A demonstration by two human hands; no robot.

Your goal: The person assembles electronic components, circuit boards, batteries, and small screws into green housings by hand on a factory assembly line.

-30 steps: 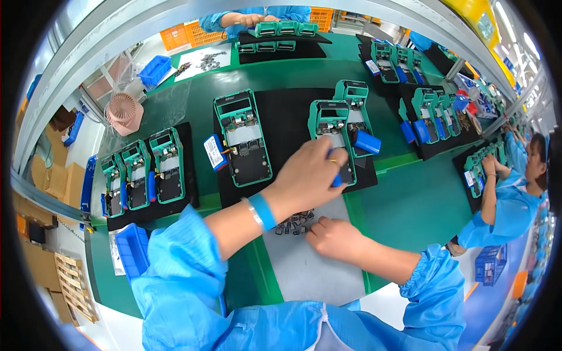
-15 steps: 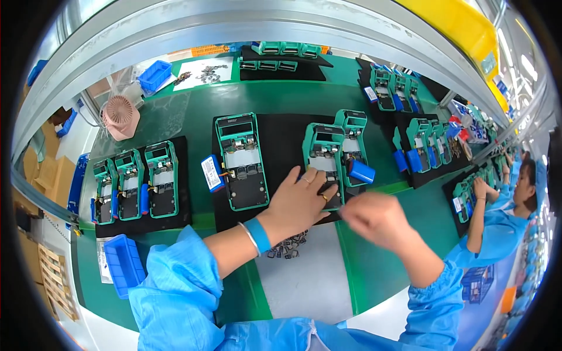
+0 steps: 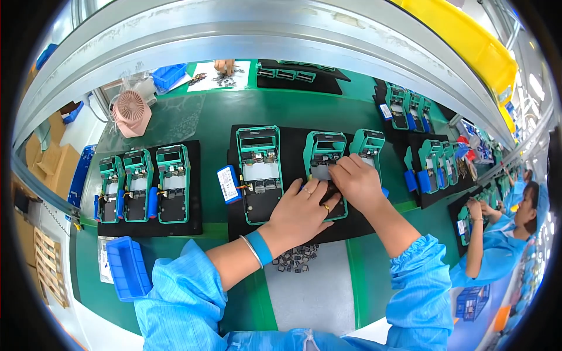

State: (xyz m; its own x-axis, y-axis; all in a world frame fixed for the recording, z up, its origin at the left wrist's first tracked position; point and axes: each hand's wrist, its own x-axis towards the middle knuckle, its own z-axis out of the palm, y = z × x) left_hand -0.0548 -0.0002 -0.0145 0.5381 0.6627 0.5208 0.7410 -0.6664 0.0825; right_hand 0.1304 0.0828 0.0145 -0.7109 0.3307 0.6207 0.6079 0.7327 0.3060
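Observation:
A green device housing (image 3: 325,138) with exposed inner parts lies face up on a black mat, under both my hands. My left hand (image 3: 301,206), wearing rings and a blue wristband, grips the housing's lower left part, thumb low and fingers over its inside. The fingers of my right hand (image 3: 358,182) are pinched together inside the housing; whatever they hold is hidden. To the left lies a similar housing (image 3: 258,169) with a blue battery pack (image 3: 228,183) wired beside it. Another green housing (image 3: 367,140) stands on the right, partly covered by my right hand.
Small metal-and-black parts (image 3: 294,258) are heaped near a grey sheet (image 3: 310,298). More housings sit on a left mat (image 3: 194,205). A blue bin (image 3: 127,269), a pink fan (image 3: 131,111) and a metal beam (image 3: 263,35) surround the bench. A co-worker (image 3: 497,234) works at right.
My right hand has moved left and up, from beside the middle housing into it. My left hand stays at the lower part. A person's hand has appeared over the far white sheet.

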